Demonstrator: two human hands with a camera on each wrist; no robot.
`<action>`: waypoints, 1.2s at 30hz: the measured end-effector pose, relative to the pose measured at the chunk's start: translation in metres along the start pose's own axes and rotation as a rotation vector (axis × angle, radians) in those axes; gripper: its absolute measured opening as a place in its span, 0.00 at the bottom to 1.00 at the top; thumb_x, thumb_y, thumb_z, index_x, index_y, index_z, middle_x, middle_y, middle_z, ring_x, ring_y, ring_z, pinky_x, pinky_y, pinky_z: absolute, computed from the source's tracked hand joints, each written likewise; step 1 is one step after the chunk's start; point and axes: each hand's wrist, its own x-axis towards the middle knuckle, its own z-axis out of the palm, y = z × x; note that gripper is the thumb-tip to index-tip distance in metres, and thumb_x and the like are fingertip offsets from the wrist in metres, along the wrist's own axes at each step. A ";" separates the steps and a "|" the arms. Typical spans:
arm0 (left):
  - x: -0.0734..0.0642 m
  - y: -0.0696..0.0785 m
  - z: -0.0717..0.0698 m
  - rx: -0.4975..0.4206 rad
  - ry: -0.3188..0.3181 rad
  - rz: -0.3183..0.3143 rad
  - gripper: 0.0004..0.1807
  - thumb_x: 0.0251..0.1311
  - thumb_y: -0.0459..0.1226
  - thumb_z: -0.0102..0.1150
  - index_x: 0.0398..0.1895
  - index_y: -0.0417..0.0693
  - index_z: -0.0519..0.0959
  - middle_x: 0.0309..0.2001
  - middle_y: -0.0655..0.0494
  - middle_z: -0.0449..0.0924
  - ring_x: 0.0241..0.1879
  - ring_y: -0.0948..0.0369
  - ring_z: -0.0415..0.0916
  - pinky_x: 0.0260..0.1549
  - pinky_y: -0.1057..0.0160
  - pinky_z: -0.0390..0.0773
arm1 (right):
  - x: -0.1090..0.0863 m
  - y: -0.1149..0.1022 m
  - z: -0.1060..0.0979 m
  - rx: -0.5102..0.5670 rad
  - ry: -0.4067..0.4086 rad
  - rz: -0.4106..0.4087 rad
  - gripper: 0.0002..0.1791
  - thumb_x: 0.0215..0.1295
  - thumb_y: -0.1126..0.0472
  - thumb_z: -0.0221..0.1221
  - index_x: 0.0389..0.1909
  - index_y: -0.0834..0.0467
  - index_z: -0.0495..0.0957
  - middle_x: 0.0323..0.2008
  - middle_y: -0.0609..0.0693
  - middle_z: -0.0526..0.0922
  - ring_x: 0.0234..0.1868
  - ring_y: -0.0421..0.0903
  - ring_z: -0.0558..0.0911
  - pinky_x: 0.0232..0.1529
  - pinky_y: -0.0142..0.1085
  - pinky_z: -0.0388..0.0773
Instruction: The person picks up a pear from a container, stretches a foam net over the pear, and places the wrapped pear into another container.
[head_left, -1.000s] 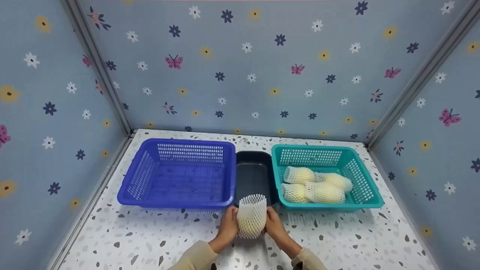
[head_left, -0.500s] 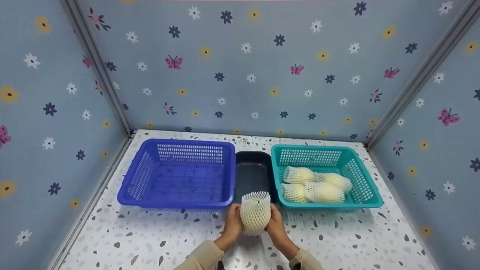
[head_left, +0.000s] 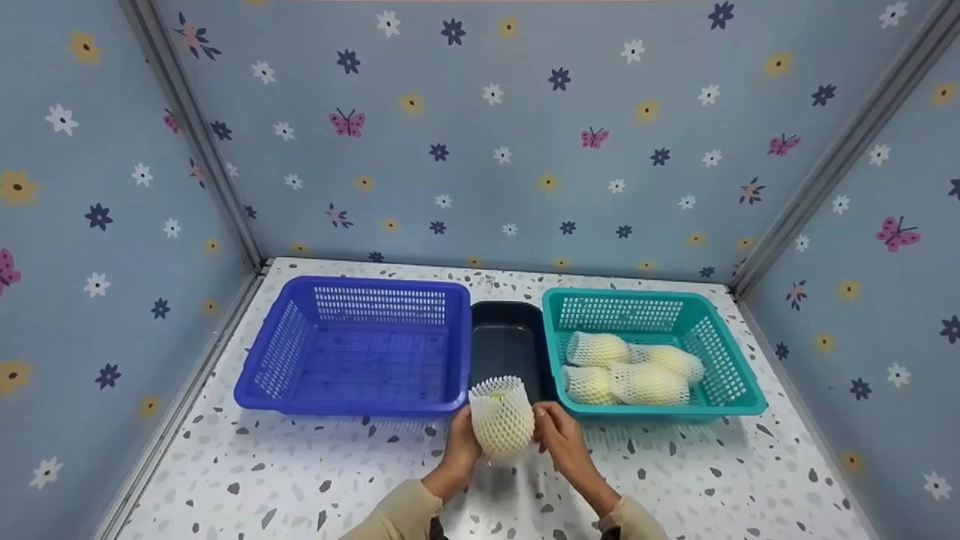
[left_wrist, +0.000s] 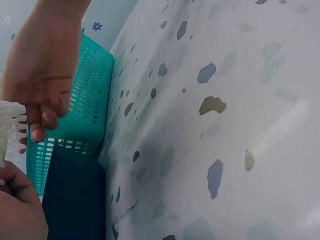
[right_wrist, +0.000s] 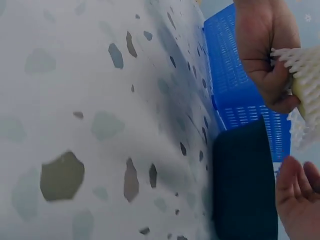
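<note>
A pale yellow, rounded item in a white foam net sleeve (head_left: 502, 424), likely a fruit, is held up in front of the dark tray (head_left: 504, 352). My left hand (head_left: 459, 454) grips it from the left; in the right wrist view the left hand's thumb (right_wrist: 277, 82) presses against the net. My right hand (head_left: 564, 442) is close by the sleeve's right side, fingers loosely bent. In the right wrist view a gap shows between the right hand (right_wrist: 300, 200) and the sleeve. The net hides most of the item, and its kind is unclear.
At left stands a blue-purple plastic basket (head_left: 352, 410) with nothing in it. A teal basket (head_left: 667, 411) at right bears several foam-netted items (head_left: 651, 384). The dark tray sits between them. Patterned panels (head_left: 495, 150) enclose the speckled tabletop (head_left: 300, 480) at the back and sides.
The netted item has risen slightly, shifted right and then back left, and tilted. My right hand has come away from its grip on the item's right side; the left keeps hold.
</note>
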 end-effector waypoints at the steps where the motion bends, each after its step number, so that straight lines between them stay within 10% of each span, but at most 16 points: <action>1: 0.000 0.003 0.001 0.017 0.013 -0.028 0.15 0.73 0.31 0.32 0.51 0.34 0.70 0.44 0.55 0.79 0.41 0.66 0.75 0.44 0.63 0.75 | 0.000 -0.001 -0.001 -0.012 0.005 -0.050 0.14 0.75 0.66 0.43 0.54 0.69 0.70 0.39 0.63 0.78 0.36 0.50 0.79 0.35 0.40 0.79; 7: 0.001 0.007 0.006 0.162 0.089 -0.066 0.12 0.71 0.30 0.38 0.49 0.29 0.69 0.43 0.50 0.79 0.39 0.65 0.74 0.42 0.65 0.74 | 0.000 -0.011 -0.001 -0.016 -0.127 -0.242 0.39 0.62 0.60 0.62 0.71 0.61 0.53 0.67 0.60 0.61 0.66 0.55 0.62 0.63 0.46 0.61; 12: -0.003 0.007 0.011 0.066 0.077 -0.029 0.05 0.69 0.27 0.40 0.40 0.33 0.68 0.40 0.51 0.78 0.37 0.64 0.74 0.39 0.65 0.75 | -0.003 -0.015 0.009 -0.117 -0.167 -0.177 0.60 0.44 0.56 0.76 0.73 0.58 0.46 0.69 0.55 0.59 0.66 0.51 0.62 0.63 0.49 0.60; 20: -0.004 0.009 0.009 0.295 0.066 0.039 0.06 0.71 0.30 0.41 0.36 0.35 0.66 0.32 0.56 0.71 0.30 0.65 0.67 0.28 0.69 0.69 | -0.010 -0.038 0.018 -0.123 -0.113 -0.240 0.51 0.39 0.69 0.76 0.64 0.71 0.56 0.54 0.60 0.73 0.50 0.48 0.74 0.52 0.40 0.72; 25: -0.004 0.011 0.009 0.244 0.025 0.030 0.04 0.69 0.27 0.42 0.36 0.32 0.65 0.32 0.56 0.73 0.30 0.65 0.69 0.29 0.69 0.71 | -0.009 -0.048 0.017 -0.160 -0.098 -0.343 0.46 0.38 0.68 0.76 0.59 0.71 0.61 0.50 0.56 0.76 0.47 0.44 0.76 0.48 0.38 0.75; 32: -0.005 0.023 0.006 0.275 -0.116 -0.140 0.12 0.75 0.38 0.36 0.42 0.38 0.67 0.25 0.56 0.71 0.20 0.64 0.67 0.19 0.67 0.71 | -0.005 -0.054 0.008 -0.155 -0.096 -0.458 0.46 0.37 0.69 0.76 0.59 0.72 0.62 0.48 0.58 0.78 0.45 0.46 0.78 0.43 0.41 0.78; 36: -0.004 0.032 0.005 0.373 -0.195 -0.125 0.12 0.75 0.35 0.35 0.45 0.36 0.68 0.27 0.49 0.74 0.20 0.62 0.68 0.21 0.64 0.75 | 0.002 -0.068 -0.005 -0.178 -0.072 -0.448 0.47 0.36 0.72 0.75 0.60 0.73 0.61 0.48 0.59 0.76 0.44 0.47 0.78 0.42 0.42 0.78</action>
